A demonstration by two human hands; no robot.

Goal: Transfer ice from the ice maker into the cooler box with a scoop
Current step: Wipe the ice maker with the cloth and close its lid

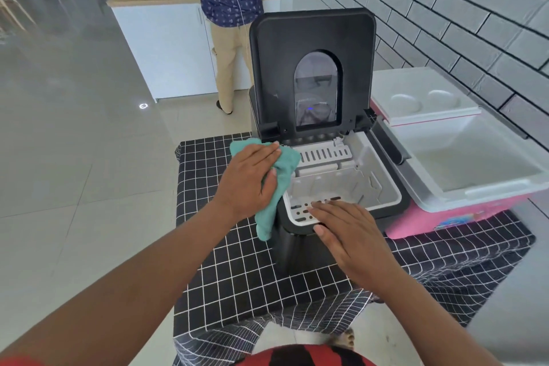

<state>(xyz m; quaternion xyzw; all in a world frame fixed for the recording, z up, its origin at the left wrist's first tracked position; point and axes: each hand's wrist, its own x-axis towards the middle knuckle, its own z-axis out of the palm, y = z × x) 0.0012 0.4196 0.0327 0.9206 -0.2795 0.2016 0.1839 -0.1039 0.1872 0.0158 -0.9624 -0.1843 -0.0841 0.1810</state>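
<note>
Ice: none is showing anywhere; the ice maker's basket (323, 196) is looking bare, and so is the cooler box.
Scoop: I am not seeing one in the room, so the coming move is hanging on finding it first.
Ice maker (320, 157): one, sitting on the black grid cloth (237, 261) with its black lid (312, 47) standing upright at the back, directly in front of the person.
Cooler box (463, 163): one, pink with a white inside, lying just beside the ice maker on the person's right, its long axis running away toward the brick wall (445, 9); its white lid (421, 95) is propped open at the far end.
Nearer hand: the right one, by my reckoning (the box is on that side, so any carry would be going rightward across the maker's rim).
Right hand (347, 235): lying flat and released on the basket's front edge, fingers stretched, gripping nothing.
Left hand (252, 178): pressing a teal cloth (276, 187) against the maker's left rim, fingers loosely curled over it; it is looking like wiping.
Counts: two hands, one cloth, one maker, one cooler, no scoop, no ice.
Beyond: a second person (228, 24) is standing at a white counter (166, 38) behind, back turned.
</note>
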